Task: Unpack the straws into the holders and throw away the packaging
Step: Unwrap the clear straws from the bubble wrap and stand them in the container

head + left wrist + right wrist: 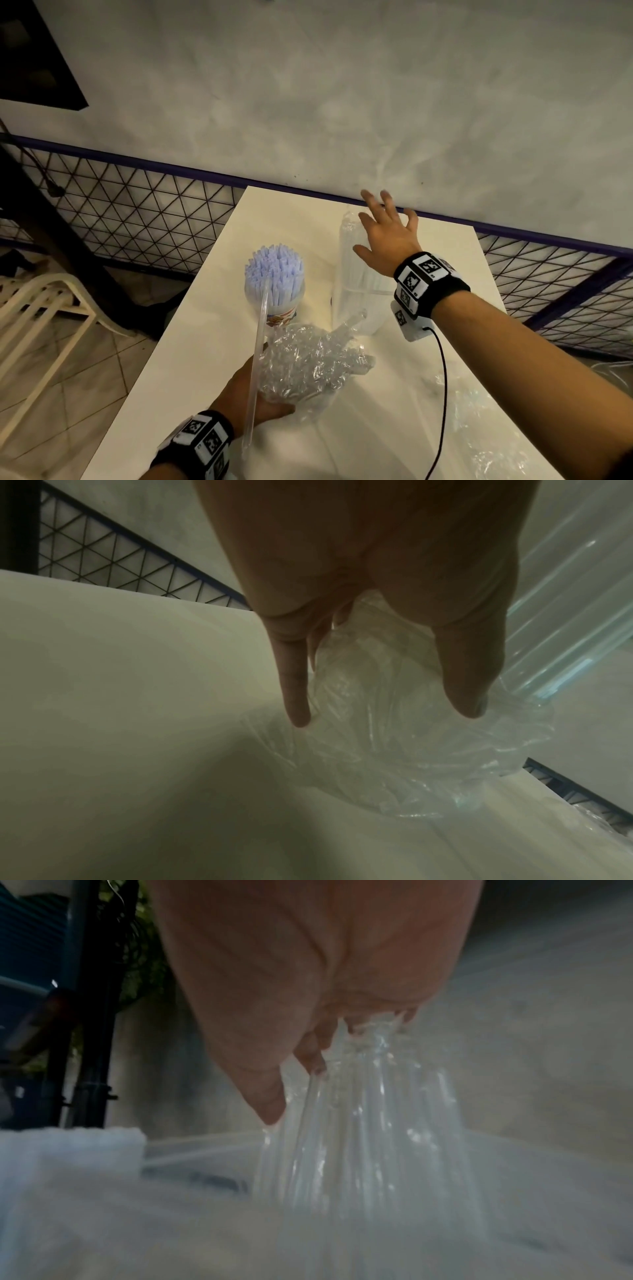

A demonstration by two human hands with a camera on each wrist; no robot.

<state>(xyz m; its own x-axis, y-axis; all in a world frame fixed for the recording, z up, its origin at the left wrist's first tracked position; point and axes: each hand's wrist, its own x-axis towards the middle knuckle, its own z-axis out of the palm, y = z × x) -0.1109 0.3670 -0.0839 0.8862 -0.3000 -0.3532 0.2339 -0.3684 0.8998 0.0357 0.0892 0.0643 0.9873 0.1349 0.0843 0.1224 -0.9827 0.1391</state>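
A cup-shaped holder packed with pale blue straws stands on the white table. To its right a clear, unopened pack of straws stands upright. My right hand hovers at the pack's gathered top with its fingers spread. My left hand grips a crumpled clear plastic wrapper near the table's front. One long clear straw leans from the holder across my left hand; whether the hand holds it is unclear.
More clear plastic wrapping lies at the front right of the table. A black cable hangs from my right wrist. Behind the table runs a wire mesh fence below a grey wall. A cream chair stands on the floor to the left.
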